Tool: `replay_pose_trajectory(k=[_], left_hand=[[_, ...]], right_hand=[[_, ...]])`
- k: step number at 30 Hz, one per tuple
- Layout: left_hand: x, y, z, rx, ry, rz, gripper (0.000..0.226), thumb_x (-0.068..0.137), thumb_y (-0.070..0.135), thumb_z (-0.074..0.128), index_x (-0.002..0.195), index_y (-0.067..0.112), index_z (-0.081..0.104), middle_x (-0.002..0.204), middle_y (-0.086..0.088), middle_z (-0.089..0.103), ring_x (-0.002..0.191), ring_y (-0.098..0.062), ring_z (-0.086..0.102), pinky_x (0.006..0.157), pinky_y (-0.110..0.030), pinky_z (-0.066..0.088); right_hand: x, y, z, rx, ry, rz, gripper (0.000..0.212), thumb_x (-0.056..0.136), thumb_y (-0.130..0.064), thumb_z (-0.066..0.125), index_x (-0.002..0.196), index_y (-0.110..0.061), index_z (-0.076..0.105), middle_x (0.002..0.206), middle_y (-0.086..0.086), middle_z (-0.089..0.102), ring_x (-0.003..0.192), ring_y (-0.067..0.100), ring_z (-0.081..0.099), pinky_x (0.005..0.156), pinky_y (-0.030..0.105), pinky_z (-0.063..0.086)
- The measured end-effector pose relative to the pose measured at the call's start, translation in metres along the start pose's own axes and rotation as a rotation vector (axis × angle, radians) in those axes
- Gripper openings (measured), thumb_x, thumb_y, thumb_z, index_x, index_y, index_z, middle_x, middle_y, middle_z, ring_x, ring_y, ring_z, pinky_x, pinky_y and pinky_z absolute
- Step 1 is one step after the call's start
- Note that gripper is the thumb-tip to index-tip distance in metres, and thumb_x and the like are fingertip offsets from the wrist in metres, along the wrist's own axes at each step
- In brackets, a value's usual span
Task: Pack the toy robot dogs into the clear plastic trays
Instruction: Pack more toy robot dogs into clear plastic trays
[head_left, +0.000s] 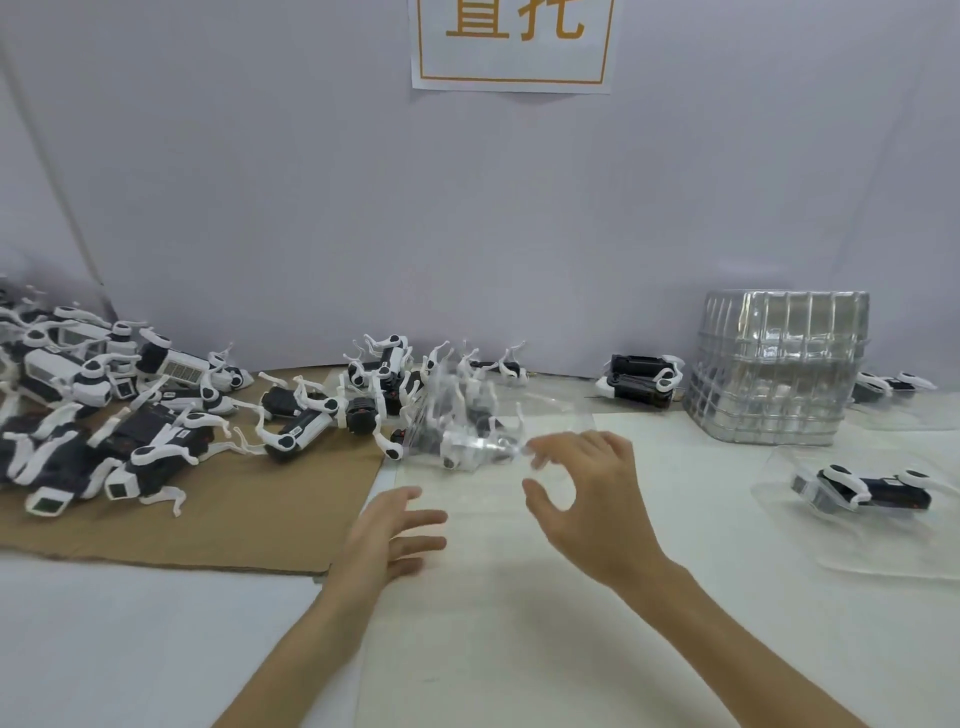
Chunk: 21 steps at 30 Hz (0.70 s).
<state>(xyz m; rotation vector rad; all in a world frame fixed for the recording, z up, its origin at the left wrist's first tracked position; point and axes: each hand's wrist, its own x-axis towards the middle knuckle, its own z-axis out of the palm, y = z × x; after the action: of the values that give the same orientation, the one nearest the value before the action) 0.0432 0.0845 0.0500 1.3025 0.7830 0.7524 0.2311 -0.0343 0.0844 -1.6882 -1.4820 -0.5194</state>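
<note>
Fingers (605, 441) of right hand (597, 499) loosely curved, sign (511, 62) lettering cropped

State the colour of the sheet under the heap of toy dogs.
Brown. The cardboard sheet shows best in the head view.

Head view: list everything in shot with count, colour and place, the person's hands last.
paper sign: one, white with orange characters, back wall
table: one, white
cardboard sheet: one, brown, left
loose toy robot dogs: heap, black and white, on cardboard
blurred clear tray: one, dog inside, centre
tray stack: one, clear, right rear
folded dog: one, black and white, left of stack
far dog: one, behind stack
trayed dog: one, clear tray, right edge
left hand: open, above table
right hand: fingers curved at blurred tray, grip unclear
</note>
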Motion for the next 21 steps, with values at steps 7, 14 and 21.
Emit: replay_pose_trajectory(k=[7,14,21], left_hand=[[-0.001,0.002,-0.013,-0.042,0.206,0.101,0.044,0.089,0.051,0.062,0.126,0.028,0.055,0.125,0.011,0.06,0.116,-0.01,0.056,0.097,-0.033,0.044],[-0.001,0.008,-0.014,0.212,0.054,0.067,0.017,0.099,0.03,0.057,0.11,0.031,0.07,0.111,0.009,0.074,0.108,-0.009,0.066,0.102,-0.035,0.048],[0.025,0.036,-0.017,0.427,0.004,0.181,0.023,0.103,0.016,0.047,0.103,0.025,0.069,0.102,0.006,0.075,0.092,-0.014,0.071,0.074,-0.019,0.051]], right_hand=[[-0.02,-0.009,-0.008,0.128,-0.418,-0.081,0.025,0.078,-0.027,0.054,0.094,-0.026,0.073,0.081,-0.017,0.068,0.077,0.003,0.057,0.095,0.025,0.034],[0.026,0.008,0.004,0.414,-0.174,0.238,0.018,0.088,-0.011,0.068,0.088,-0.028,0.071,0.082,-0.014,0.07,0.068,0.007,0.06,0.068,0.015,0.046],[0.09,0.078,0.054,0.472,-0.532,1.007,0.042,0.091,-0.053,0.059,0.111,-0.017,0.061,0.103,0.003,0.061,0.081,0.017,0.055,0.068,0.029,0.039]])
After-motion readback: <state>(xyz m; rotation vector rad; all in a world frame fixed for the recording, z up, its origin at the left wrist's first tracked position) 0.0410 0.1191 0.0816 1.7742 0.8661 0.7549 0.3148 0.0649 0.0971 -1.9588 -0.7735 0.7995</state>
